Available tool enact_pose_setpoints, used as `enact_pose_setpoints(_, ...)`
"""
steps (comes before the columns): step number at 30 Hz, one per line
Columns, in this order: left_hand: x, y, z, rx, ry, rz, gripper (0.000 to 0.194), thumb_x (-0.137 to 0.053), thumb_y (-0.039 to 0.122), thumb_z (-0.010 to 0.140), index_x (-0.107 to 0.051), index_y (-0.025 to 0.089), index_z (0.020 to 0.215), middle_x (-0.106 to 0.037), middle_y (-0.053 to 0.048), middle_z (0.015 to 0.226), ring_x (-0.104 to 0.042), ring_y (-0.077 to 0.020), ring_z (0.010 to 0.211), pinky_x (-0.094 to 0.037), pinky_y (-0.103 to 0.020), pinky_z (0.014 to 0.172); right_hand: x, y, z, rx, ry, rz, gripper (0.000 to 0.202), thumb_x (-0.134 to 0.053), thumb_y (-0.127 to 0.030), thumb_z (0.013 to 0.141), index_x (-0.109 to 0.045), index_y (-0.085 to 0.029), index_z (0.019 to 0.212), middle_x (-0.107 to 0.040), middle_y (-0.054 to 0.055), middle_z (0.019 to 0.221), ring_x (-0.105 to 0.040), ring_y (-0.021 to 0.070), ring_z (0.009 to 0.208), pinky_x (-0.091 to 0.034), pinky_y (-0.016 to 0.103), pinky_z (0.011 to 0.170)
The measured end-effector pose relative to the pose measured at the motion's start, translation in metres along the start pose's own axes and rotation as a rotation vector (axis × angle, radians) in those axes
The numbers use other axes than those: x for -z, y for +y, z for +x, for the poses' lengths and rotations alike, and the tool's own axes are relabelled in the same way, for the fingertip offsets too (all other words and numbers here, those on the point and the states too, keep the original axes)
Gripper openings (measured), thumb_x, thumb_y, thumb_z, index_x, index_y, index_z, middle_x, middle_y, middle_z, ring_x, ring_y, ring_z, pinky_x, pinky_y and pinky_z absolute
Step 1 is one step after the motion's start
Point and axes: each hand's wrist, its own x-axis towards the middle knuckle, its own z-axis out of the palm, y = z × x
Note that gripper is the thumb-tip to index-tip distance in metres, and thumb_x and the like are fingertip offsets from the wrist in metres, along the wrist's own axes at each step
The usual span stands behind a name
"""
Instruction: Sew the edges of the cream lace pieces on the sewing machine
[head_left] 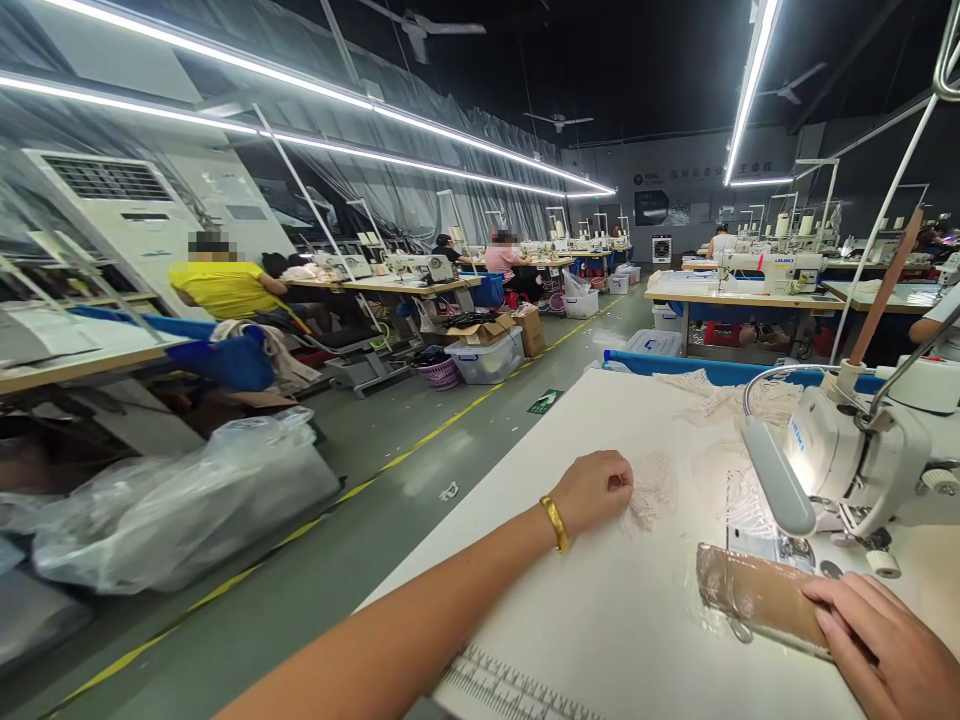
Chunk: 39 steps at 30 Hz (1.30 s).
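My left hand [598, 492], with a gold bracelet at its wrist, pinches the edge of a small piece of cream lace fabric [652, 487] on the white table [585, 610]. At the lower right, my right hand [874, 630] lies with its fingers on a brown, plastic-wrapped flat piece [757, 592] in front of the sewing machine [832, 450]. More lace [746, 500] lies by the lit needle area. Whether my right fingers grip the brown piece or only rest on it is hard to tell.
A lace pile [727, 397] lies at the table's far edge, beside a blue cloth [675, 368]. Ruler markings [510, 690] run along the near edge. Left of the table are a floor aisle, plastic-covered bags [202, 500] and a person in yellow [217, 275]. Other sewing stations stand beyond.
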Motion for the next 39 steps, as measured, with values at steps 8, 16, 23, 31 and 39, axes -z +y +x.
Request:
enact_pose_setpoints(8, 0.022, 0.02, 0.004, 0.034, -0.016, -0.131, 0.009, -0.053, 0.027, 0.08, -0.058, 0.021, 0.077, -0.07, -0.002, 0.085, -0.064, -0.0203, 0.085, -0.049, -0.029, 0.076, 0.004, -0.002, 0.005, 0.01, 0.041, 0.031, 0.025, -0.05, -0.031, 0.105, -0.072, -0.03, 0.118, -0.076, 0.005, 0.107, -0.074, 0.0238, 0.096, -0.063, 0.034, 0.084)
enact_pose_setpoints(16, 0.026, 0.125, -0.032, -0.331, -0.621, -0.324, 0.014, -0.053, 0.031, 0.096, -0.06, 0.021, 0.089, -0.061, 0.002, 0.079, -0.054, -0.0138, 0.071, -0.044, -0.024, 0.067, 0.051, -0.046, 0.021, -0.253, -0.139, 0.492, 0.04, -0.046, -0.05, 0.108, -0.058, -0.03, 0.141, -0.062, 0.011, 0.137, -0.063, 0.0279, 0.116, -0.058, 0.04, 0.092)
enact_pose_setpoints(23, -0.038, 0.125, -0.007, -0.406, -0.565, -0.316, 0.026, -0.048, 0.038, 0.1, -0.06, 0.021, 0.084, -0.06, 0.001, 0.077, -0.053, -0.0151, 0.07, -0.042, -0.026, 0.065, 0.061, -0.059, 0.033, -0.378, -0.256, 0.917, 0.05, -0.058, -0.068, 0.097, -0.068, -0.025, 0.12, -0.061, 0.007, 0.112, -0.056, 0.0219, 0.093, -0.051, 0.036, 0.085)
enact_pose_setpoints(31, -0.058, 0.118, -0.006, -0.233, -0.559, -0.372, 0.028, -0.062, 0.047, 0.09, -0.071, 0.021, 0.094, -0.071, -0.002, 0.089, -0.059, -0.0192, 0.081, -0.045, -0.029, 0.072, 0.054, -0.061, 0.039, -0.499, -0.157, 0.916, 0.017, -0.065, -0.038, 0.095, -0.065, -0.021, 0.097, -0.06, 0.001, 0.091, -0.053, 0.0189, 0.085, -0.045, 0.031, 0.075)
enact_pose_setpoints(39, -0.06, 0.116, -0.006, -0.117, -0.498, -0.392, 0.035, -0.06, 0.054, 0.089, -0.069, 0.021, 0.08, -0.066, 0.0, 0.08, -0.056, -0.0186, 0.077, -0.043, -0.029, 0.071, 0.059, -0.063, 0.039, -0.492, -0.163, 0.772, 0.017, -0.071, -0.033, 0.091, -0.068, -0.023, 0.104, -0.052, -0.003, 0.081, -0.048, 0.0166, 0.077, -0.041, 0.028, 0.069)
